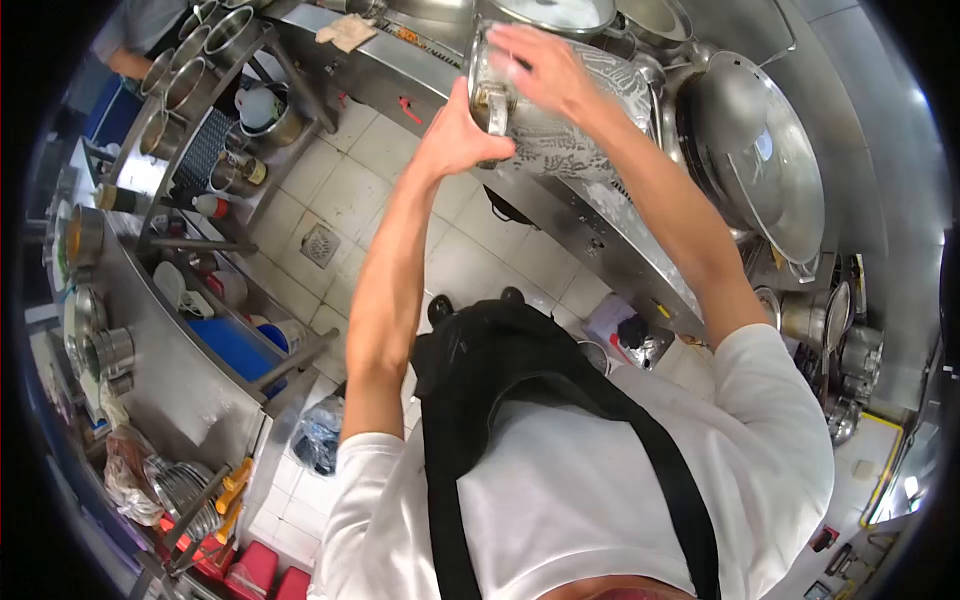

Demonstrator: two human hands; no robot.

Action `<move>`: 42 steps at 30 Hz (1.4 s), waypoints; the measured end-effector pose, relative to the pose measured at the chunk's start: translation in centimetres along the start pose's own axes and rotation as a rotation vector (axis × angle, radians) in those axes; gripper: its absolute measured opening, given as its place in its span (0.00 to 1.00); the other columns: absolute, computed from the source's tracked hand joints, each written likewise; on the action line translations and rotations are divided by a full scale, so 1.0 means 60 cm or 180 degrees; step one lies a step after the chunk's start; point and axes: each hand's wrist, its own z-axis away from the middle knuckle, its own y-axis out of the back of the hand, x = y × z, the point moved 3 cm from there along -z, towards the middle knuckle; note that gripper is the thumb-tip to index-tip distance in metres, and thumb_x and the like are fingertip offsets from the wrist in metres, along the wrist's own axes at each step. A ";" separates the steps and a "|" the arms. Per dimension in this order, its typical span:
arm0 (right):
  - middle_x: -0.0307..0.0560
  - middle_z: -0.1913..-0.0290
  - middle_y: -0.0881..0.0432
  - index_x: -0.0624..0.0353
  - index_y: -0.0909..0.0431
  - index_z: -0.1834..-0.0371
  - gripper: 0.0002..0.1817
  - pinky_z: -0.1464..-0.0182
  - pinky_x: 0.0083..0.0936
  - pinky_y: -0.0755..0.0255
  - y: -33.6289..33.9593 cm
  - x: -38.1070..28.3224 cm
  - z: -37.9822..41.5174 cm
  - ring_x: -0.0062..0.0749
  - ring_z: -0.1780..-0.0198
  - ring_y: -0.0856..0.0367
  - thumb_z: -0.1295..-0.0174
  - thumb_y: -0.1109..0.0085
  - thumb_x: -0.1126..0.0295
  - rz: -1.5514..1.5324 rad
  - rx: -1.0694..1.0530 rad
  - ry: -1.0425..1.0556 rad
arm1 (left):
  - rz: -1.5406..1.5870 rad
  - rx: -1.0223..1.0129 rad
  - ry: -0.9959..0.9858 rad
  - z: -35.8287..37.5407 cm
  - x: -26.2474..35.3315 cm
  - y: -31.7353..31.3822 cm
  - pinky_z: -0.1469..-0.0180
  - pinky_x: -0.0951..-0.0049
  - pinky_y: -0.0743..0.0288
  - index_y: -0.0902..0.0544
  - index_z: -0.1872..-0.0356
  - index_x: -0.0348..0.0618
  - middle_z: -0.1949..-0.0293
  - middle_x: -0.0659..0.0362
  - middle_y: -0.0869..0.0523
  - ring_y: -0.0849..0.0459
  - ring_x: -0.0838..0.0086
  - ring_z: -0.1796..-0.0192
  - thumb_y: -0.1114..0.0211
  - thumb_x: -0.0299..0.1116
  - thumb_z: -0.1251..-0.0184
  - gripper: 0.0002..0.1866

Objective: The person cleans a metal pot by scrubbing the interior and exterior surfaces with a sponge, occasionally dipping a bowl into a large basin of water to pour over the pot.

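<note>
A large metal pot [580, 135] lies on its side at the top centre, its wall streaked with white suds. My left hand [458, 140] grips it at the rim end, thumb stretched along the side handle [497, 110] and fingers hidden behind the rim. Over the upper part of the same end is my right hand [545, 72], with its fingers stretched out and blurred by motion. A small dark spot shows between its thumb and fingers. Just beyond the pot stands a round metal vessel [560, 12] containing whitish liquid.
To the right, a big wok [800, 190] rests on the steel counter [640, 250]. A cloth [346, 33] lies on the counter's far left. Steel shelving [200, 400] with pots and bottles lines the left side. A person's arm [125, 62] shows at the upper left. Below is tiled floor [460, 265].
</note>
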 end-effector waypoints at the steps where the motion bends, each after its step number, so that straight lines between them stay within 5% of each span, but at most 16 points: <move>1: 0.38 0.24 0.25 0.40 0.15 0.34 0.20 0.20 0.58 0.48 0.007 -0.022 0.008 0.36 0.21 0.32 0.26 0.43 0.57 0.0017 0.0037 0.0015 | -0.0021 -0.0002 -0.0037 0.001 0.001 0.000 0.46 0.61 0.19 0.33 0.35 0.27 0.52 0.42 0.13 0.12 0.57 0.51 0.20 0.38 0.63 0.50; 3: 0.43 0.27 0.22 0.46 0.15 0.35 0.20 0.24 0.50 0.39 0.020 -0.062 0.030 0.43 0.26 0.26 0.27 0.43 0.56 0.0933 0.0039 -0.0290 | -0.0192 0.0186 -0.0105 -0.002 0.008 -0.005 0.47 0.60 0.19 0.32 0.39 0.29 0.55 0.41 0.13 0.12 0.55 0.51 0.20 0.39 0.62 0.47; 7: 0.42 0.30 0.20 0.45 0.15 0.35 0.20 0.25 0.49 0.37 0.000 0.000 -0.026 0.46 0.27 0.27 0.26 0.43 0.57 0.0290 0.0090 -0.0735 | -0.0201 0.0150 0.0082 0.010 0.023 -0.026 0.48 0.61 0.18 0.33 0.38 0.27 0.57 0.42 0.13 0.11 0.55 0.54 0.21 0.39 0.63 0.47; 13: 0.46 0.31 0.19 0.48 0.15 0.35 0.19 0.26 0.41 0.33 0.024 -0.027 0.020 0.51 0.27 0.26 0.25 0.47 0.61 0.0915 0.0177 0.0075 | -0.0148 0.0068 -0.0017 0.010 0.030 -0.027 0.50 0.60 0.18 0.35 0.41 0.28 0.59 0.41 0.13 0.12 0.55 0.56 0.20 0.37 0.62 0.46; 16: 0.43 0.32 0.19 0.42 0.13 0.38 0.19 0.23 0.49 0.40 0.005 -0.010 -0.026 0.43 0.27 0.27 0.30 0.41 0.62 0.0350 -0.0106 -0.1037 | -0.0097 0.0101 -0.0130 0.003 0.025 -0.043 0.49 0.60 0.18 0.38 0.36 0.23 0.55 0.39 0.14 0.12 0.53 0.53 0.21 0.36 0.62 0.51; 21: 0.45 0.31 0.20 0.42 0.13 0.38 0.19 0.23 0.48 0.42 0.018 -0.043 0.042 0.44 0.28 0.26 0.27 0.46 0.58 0.0574 0.0086 -0.0307 | -0.0034 0.0185 -0.0098 0.008 0.034 -0.038 0.52 0.63 0.18 0.33 0.39 0.32 0.56 0.45 0.14 0.13 0.61 0.55 0.20 0.35 0.61 0.45; 24: 0.47 0.29 0.23 0.42 0.14 0.36 0.19 0.25 0.57 0.41 0.020 -0.019 0.000 0.47 0.27 0.28 0.27 0.45 0.59 0.0807 0.0258 -0.0998 | -0.0116 0.0095 0.0175 0.010 0.040 -0.052 0.46 0.61 0.19 0.34 0.37 0.31 0.54 0.46 0.14 0.13 0.61 0.51 0.20 0.35 0.62 0.47; 28: 0.49 0.27 0.25 0.41 0.15 0.36 0.20 0.22 0.68 0.50 0.010 -0.085 0.070 0.46 0.24 0.31 0.25 0.49 0.53 0.0369 0.0228 -0.0922 | -0.0033 0.0147 -0.0153 0.002 0.031 -0.049 0.46 0.60 0.19 0.36 0.37 0.30 0.51 0.41 0.15 0.13 0.58 0.48 0.20 0.35 0.62 0.48; 33: 0.47 0.25 0.27 0.48 0.22 0.28 0.26 0.22 0.70 0.53 0.013 -0.104 0.029 0.45 0.21 0.36 0.22 0.54 0.49 0.0755 0.0152 -0.1489 | -0.0198 -0.0115 0.0224 0.005 0.047 -0.054 0.44 0.58 0.18 0.40 0.34 0.26 0.48 0.34 0.16 0.13 0.51 0.44 0.20 0.37 0.58 0.51; 35: 0.50 0.22 0.30 0.55 0.26 0.27 0.29 0.22 0.70 0.53 -0.005 -0.150 0.036 0.47 0.20 0.36 0.20 0.60 0.50 0.1347 -0.0141 -0.1450 | -0.0216 -0.0115 -0.1287 -0.010 0.020 -0.063 0.41 0.57 0.19 0.39 0.35 0.27 0.43 0.31 0.16 0.14 0.46 0.40 0.19 0.39 0.54 0.49; 41: 0.46 0.21 0.31 0.57 0.28 0.26 0.28 0.21 0.70 0.55 0.027 -0.152 0.052 0.48 0.18 0.38 0.19 0.62 0.53 0.1264 0.0011 -0.1464 | -0.0156 0.0067 -0.0454 0.002 0.015 -0.071 0.39 0.53 0.20 0.40 0.34 0.27 0.42 0.32 0.17 0.16 0.40 0.39 0.15 0.44 0.54 0.53; 42: 0.47 0.21 0.31 0.57 0.28 0.27 0.27 0.21 0.71 0.54 0.036 -0.155 0.044 0.48 0.19 0.39 0.20 0.60 0.54 0.1365 -0.0518 -0.1473 | -0.0049 0.0082 -0.0534 0.003 0.014 -0.073 0.40 0.53 0.20 0.41 0.33 0.26 0.43 0.32 0.16 0.15 0.39 0.40 0.14 0.44 0.55 0.55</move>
